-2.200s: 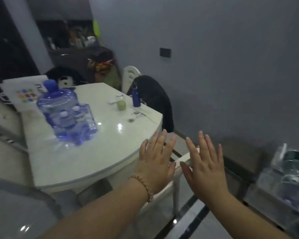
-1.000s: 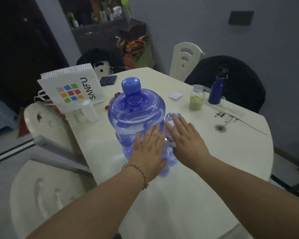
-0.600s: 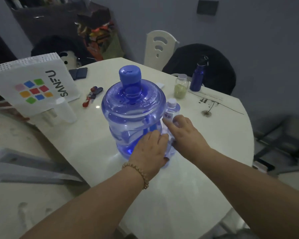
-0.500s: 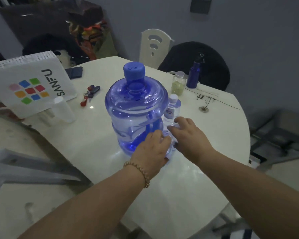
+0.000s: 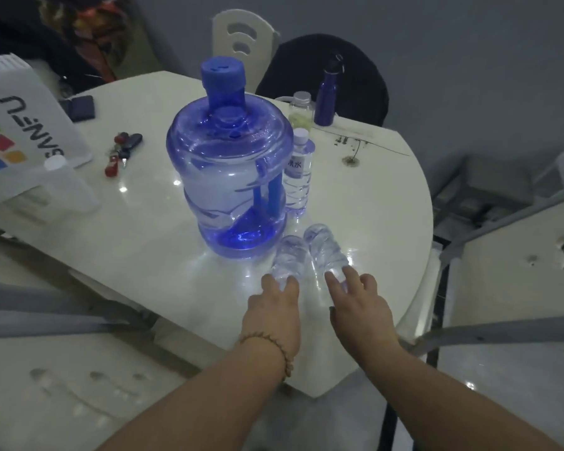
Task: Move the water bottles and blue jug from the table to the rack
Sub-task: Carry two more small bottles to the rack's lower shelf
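A large blue jug (image 5: 230,177) with a blue cap stands upright in the middle of the white table (image 5: 144,236). Just right of it stands one small clear water bottle (image 5: 298,172) with a white label. Two more clear water bottles are tipped over, bottoms pointing toward the jug. My left hand (image 5: 275,307) grips the cap end of the left bottle (image 5: 288,258). My right hand (image 5: 358,305) grips the cap end of the right bottle (image 5: 326,250). Both bottles are held low above the table's near edge.
On the table are keys (image 5: 119,153), a white printed bag (image 5: 17,138), a white cup (image 5: 67,183), a dark wallet (image 5: 80,107), a small jar (image 5: 300,110) and a dark blue flask (image 5: 328,92). Chairs (image 5: 241,37) ring the table. A metal rack (image 5: 508,203) stands at the right.
Both hands closed on a small bottle each, tipped them over and drew them back from the jug toward the near table edge. One bottle stays upright beside the jug.
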Available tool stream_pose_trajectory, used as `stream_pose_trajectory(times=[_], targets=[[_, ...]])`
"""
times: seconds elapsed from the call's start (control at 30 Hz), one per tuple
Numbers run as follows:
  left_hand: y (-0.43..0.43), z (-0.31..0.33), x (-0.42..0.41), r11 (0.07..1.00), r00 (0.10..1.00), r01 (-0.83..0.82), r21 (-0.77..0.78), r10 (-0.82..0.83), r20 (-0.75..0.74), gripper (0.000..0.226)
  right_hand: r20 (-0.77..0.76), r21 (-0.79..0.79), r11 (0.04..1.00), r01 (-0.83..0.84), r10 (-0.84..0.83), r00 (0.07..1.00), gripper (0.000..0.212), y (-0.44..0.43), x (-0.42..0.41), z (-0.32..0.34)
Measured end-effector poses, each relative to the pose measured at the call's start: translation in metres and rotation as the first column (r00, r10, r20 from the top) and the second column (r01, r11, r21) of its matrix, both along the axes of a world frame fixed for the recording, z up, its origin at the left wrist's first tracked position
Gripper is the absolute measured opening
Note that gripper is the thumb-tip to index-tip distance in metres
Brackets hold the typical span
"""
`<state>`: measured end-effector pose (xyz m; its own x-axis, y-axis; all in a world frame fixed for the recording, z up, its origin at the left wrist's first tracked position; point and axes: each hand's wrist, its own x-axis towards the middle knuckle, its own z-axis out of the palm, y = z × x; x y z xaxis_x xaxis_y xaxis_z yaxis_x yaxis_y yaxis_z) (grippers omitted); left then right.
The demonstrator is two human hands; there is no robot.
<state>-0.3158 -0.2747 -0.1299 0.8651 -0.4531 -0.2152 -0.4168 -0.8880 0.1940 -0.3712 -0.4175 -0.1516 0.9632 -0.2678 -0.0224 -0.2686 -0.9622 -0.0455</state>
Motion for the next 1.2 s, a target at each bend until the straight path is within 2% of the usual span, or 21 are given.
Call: stream_pose_trajectory(times=[0.1, 0.2, 0.33, 0.43, 0.6, 0.7, 0.87, 1.07, 1.2], targets=[[-0.004, -0.019, -0.008, 0.998, 0.984, -0.070, -0.005, 0.068, -0.163, 0.073, -0.023, 0.030, 0.999, 0.026, -0.025, 0.999, 0.066, 0.007, -0.011, -0.020], [-0.009, -0.036, -0.011, 0.997, 0.971, -0.080, -0.005, 0.076, -0.227, 0.077, -0.030, 0.069, 0.996, 0.056, -0.054, 0.998, 0.065, 0.007, -0.014, -0.032], [-0.012, -0.051, -0.010, 0.997, 0.987, -0.073, 0.030, 0.077, -0.141, 0.083, 0.014, 0.088, 0.993, 0.081, -0.082, 0.997, 0.067, 0.001, -0.011, -0.037], [-0.016, -0.058, -0.007, 0.999, 0.997, -0.010, -0.049, 0.007, -0.073, 0.084, -0.003, 0.057, 0.998, 0.037, -0.037, 0.999, 0.081, -0.002, -0.001, -0.038], [-0.018, -0.066, -0.002, 0.986, 0.991, 0.008, -0.169, -0.030, -0.130, 0.083, -0.074, 0.065, 0.998, -0.015, 0.020, 0.997, 0.078, -0.004, 0.010, -0.051], [-0.017, -0.070, 0.003, 0.978, 0.997, 0.020, -0.209, -0.034, -0.068, 0.082, -0.055, 0.110, 0.994, 0.011, -0.005, 0.998, 0.074, -0.010, 0.013, -0.053], [-0.016, -0.071, 0.011, 0.957, 0.997, -0.013, -0.289, -0.008, -0.074, 0.080, -0.018, 0.172, 0.984, 0.045, -0.043, 0.999, 0.074, -0.015, 0.012, -0.049], [-0.024, -0.059, -0.003, 0.926, 0.994, -0.047, -0.376, 0.007, -0.107, 0.077, 0.034, 0.258, 0.956, 0.138, -0.152, 0.988, 0.072, -0.011, -0.029, -0.031], [-0.053, -0.031, -0.033, 0.881, 0.994, -0.005, -0.473, -0.046, -0.096, 0.075, 0.108, 0.250, 0.957, 0.148, -0.180, 0.978, 0.070, -0.024, -0.065, 0.006]])
